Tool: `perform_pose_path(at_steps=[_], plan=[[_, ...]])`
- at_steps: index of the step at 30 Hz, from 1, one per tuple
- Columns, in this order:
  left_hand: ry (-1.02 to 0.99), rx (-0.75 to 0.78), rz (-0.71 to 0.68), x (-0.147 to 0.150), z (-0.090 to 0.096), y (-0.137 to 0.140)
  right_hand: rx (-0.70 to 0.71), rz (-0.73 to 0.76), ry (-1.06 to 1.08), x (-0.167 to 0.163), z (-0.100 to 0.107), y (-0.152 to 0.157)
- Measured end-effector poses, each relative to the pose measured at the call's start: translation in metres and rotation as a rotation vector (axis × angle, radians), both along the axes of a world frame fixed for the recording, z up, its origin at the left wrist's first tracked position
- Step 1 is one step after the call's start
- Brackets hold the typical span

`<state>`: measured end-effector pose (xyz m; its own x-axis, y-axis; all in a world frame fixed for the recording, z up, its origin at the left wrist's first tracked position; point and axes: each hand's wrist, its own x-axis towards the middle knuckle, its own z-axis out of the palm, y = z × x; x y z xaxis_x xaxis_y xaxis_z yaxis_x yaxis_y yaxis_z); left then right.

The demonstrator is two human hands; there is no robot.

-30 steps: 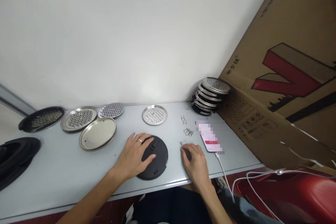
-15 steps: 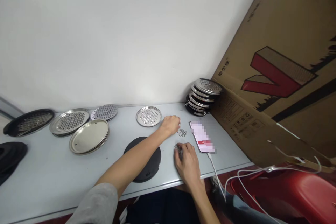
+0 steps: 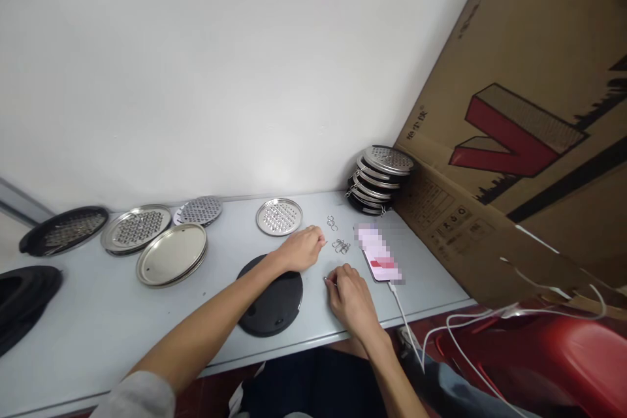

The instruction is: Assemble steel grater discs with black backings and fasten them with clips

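Observation:
My left hand (image 3: 302, 249) is closed just above the far edge of a black round disc (image 3: 274, 305); whatever its fingertips hold is too small to make out. Lower and to the right, my right hand (image 3: 351, 295) rests on the table with its fingers curled round a small shiny metal piece (image 3: 326, 279), mostly hidden. Between the hands and the phone lie thin metal rings (image 3: 341, 246) in a loose cluster, with more rings (image 3: 332, 223) farther back. A round metal grater plate (image 3: 279, 216) lies behind my left hand.
At the back right stands a stack of grater discs (image 3: 382, 179) with short chains, beside a large cardboard box (image 3: 490, 144). A phone (image 3: 378, 251) with a white cable lies right of the rings. Leftward are plain metal plates (image 3: 171, 253), other graters (image 3: 136, 227) and black discs (image 3: 27, 300).
My left hand has drawn back from the rings, toward me and left, uncovering the farther rings. My right hand stays in nearly the same place, its fingers more closed over the metal piece.

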<state>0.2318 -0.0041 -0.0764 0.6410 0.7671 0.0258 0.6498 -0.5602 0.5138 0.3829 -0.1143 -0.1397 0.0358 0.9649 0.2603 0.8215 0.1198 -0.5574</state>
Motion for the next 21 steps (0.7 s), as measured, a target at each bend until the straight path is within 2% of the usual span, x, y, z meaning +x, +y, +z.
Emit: perform_pose_path(at_steps=[5, 6, 10, 12, 16, 21], plan=[[-0.238, -0.087, 0.001, -0.053, 0.020, -0.054, -0.033, 0.054, 0.241, -0.004, 0.023, -0.012], [-0.308, -0.119, 0.009, -0.061, 0.021, -0.065, -0.044, 0.066, 0.347, -0.009, 0.030, -0.017], [-0.553, -0.212, 0.072, -0.076, 0.014, -0.101, -0.153, 0.168, 1.038, -0.038, 0.053, -0.039], [-0.628, -0.214, 0.105, -0.077, 0.006, -0.113, -0.193, 0.217, 1.238, -0.054, 0.060, -0.048], [-0.728, -0.128, 0.107, -0.077, -0.007, -0.127, -0.209, 0.208, 1.421, -0.074, 0.067, -0.059], [-0.750, 0.016, 0.101, -0.080, -0.016, -0.135, -0.250, 0.208, 1.456, -0.076, 0.072, -0.062]])
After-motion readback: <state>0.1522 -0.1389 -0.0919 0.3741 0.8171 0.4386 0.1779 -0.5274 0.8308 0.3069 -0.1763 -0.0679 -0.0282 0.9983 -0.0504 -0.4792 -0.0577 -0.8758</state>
